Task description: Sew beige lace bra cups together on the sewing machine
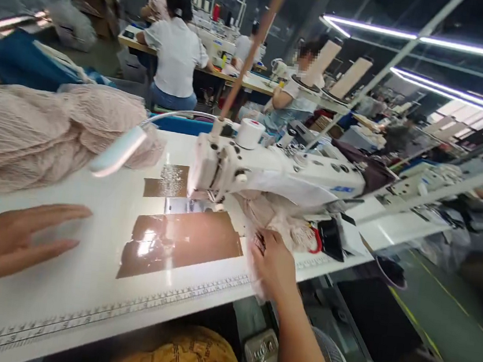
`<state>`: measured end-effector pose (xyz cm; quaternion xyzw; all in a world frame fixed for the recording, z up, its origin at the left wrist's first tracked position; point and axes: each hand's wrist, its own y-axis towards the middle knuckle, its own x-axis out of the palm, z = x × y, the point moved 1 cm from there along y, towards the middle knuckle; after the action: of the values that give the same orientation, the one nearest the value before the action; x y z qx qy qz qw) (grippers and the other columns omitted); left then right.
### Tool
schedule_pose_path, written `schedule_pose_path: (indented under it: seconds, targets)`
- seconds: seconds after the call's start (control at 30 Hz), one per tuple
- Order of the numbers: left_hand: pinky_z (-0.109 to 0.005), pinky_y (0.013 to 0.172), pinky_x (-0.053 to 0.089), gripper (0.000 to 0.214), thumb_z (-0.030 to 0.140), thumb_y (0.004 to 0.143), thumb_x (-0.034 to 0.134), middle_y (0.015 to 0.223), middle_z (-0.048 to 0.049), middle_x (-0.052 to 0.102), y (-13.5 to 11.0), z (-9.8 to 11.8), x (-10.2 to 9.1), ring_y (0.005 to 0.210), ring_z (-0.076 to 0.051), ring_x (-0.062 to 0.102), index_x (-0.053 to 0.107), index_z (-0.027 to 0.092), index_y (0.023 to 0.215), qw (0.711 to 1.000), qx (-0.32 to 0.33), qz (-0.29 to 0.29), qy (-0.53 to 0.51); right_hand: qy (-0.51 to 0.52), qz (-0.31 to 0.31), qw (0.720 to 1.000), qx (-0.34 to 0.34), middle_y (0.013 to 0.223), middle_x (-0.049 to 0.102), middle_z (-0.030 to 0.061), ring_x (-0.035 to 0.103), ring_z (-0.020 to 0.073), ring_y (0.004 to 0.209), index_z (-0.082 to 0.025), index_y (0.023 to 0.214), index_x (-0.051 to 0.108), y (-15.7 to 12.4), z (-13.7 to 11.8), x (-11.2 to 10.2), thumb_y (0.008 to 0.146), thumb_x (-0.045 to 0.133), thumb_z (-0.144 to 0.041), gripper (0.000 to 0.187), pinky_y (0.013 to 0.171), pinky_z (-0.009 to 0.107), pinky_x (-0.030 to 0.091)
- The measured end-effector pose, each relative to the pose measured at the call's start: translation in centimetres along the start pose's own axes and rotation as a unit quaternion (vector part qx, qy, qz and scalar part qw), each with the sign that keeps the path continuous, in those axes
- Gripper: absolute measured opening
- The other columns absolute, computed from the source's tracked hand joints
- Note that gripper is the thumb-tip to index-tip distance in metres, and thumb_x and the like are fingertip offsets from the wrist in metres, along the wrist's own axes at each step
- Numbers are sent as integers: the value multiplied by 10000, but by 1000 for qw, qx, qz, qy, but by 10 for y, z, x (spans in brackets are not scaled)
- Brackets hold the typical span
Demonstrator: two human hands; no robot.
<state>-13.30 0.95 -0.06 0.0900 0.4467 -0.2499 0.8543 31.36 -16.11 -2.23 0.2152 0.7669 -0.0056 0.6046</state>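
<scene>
My left hand (30,232) hovers above the white table at the left, fingers stretched and thumb apart, holding nothing. To the right of the needle area, the fingers of my right hand (274,260) are curled round a thin, pale fabric piece (258,284), blurred by motion. A small dark object (259,242) shows at those fingers; its kind is unclear. Just behind this hand, a bunch of pale pink fabric (291,224) lies under the arm of the white sewing machine (269,169). Brown tape (186,238) covers the tabletop before the needle.
A heap of pale pink crinkled fabric (33,134) lies at the left, beside a lit lamp (118,152). A ruler strip (144,306) runs along the front edge. A black box-like item (331,238) stands at the right. Other people sit at machines behind.
</scene>
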Motion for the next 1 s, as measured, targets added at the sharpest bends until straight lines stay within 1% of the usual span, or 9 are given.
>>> schedule_pose_path:
  seconds: [0.07, 0.17, 0.33, 0.53, 0.67, 0.77, 0.83, 0.93, 1.0]
  targets:
    - [-532, 1010, 473, 342, 555, 800, 600, 1261, 253, 608, 3, 25, 17, 1255, -302, 545, 552, 669, 1120, 998, 20, -52, -11, 15, 6, 1000, 17, 939, 689, 136, 640, 250, 842, -152, 975, 645, -6, 20, 4, 873, 499, -245, 201, 726, 343, 482]
    - [-489, 985, 520, 388, 509, 770, 660, 1272, 153, 638, 13, 79, 44, 1207, -330, 585, 611, 587, 1147, 984, 65, -149, -78, 127, 89, 988, 14, 860, 682, 88, 630, 225, 823, -183, 904, 630, -12, 26, 3, 902, 478, -297, 190, 747, 338, 481]
    - [-424, 1067, 461, 431, 436, 881, 622, 1361, -49, 590, 34, 162, 104, 1273, -282, 536, 587, 333, 1298, 900, 72, -296, -312, 308, 162, 937, -33, 794, 667, 39, 621, 190, 769, -230, 834, 619, -20, 7, 2, 909, 498, -318, 168, 724, 328, 491]
    - [-348, 937, 515, 430, 500, 834, 662, 1121, -111, 681, 78, 225, 170, 1034, -218, 655, 620, 180, 1119, 826, 11, -252, -505, 332, -36, 898, -287, 847, 707, 27, 648, 171, 822, -244, 870, 639, -22, -8, 17, 842, 522, -179, 137, 754, 289, 499]
    - [-290, 723, 537, 341, 477, 789, 648, 776, -51, 665, 105, 244, 194, 708, -159, 639, 594, 151, 873, 863, -42, -121, -489, 317, -111, 881, -333, 869, 714, 34, 646, 174, 834, -233, 891, 644, -22, -9, 15, 901, 539, -268, 111, 764, 289, 495]
    - [-247, 579, 470, 329, 489, 798, 620, 652, 0, 598, 114, 247, 201, 582, -128, 559, 567, 164, 799, 889, -46, -74, -449, 385, -61, 885, -256, 894, 703, 44, 643, 186, 876, -240, 900, 649, -19, -4, 8, 934, 504, -373, 199, 803, 314, 500]
    - [-243, 541, 426, 341, 500, 803, 615, 627, 10, 583, 114, 246, 200, 553, -126, 530, 572, 163, 769, 904, -39, -74, -420, 459, 18, 878, -131, 885, 681, 48, 636, 181, 835, -231, 904, 645, -16, 5, 7, 944, 465, -418, 263, 767, 312, 507]
    - [-272, 609, 448, 322, 480, 795, 632, 690, -8, 624, 108, 244, 189, 636, -161, 574, 604, 161, 765, 924, -19, -89, -372, 549, 66, 831, 70, 702, 596, 3, 553, 142, 586, -207, 965, 631, -10, 23, 12, 952, 411, -505, 370, 569, 272, 469]
    - [-308, 698, 480, 317, 481, 812, 618, 771, -26, 654, 99, 241, 177, 745, -197, 610, 620, 165, 784, 942, 7, -108, -318, 559, 56, 817, 132, 644, 557, -17, 502, 135, 518, -199, 1035, 633, -6, 33, 17, 943, 401, -551, 431, 516, 264, 441]
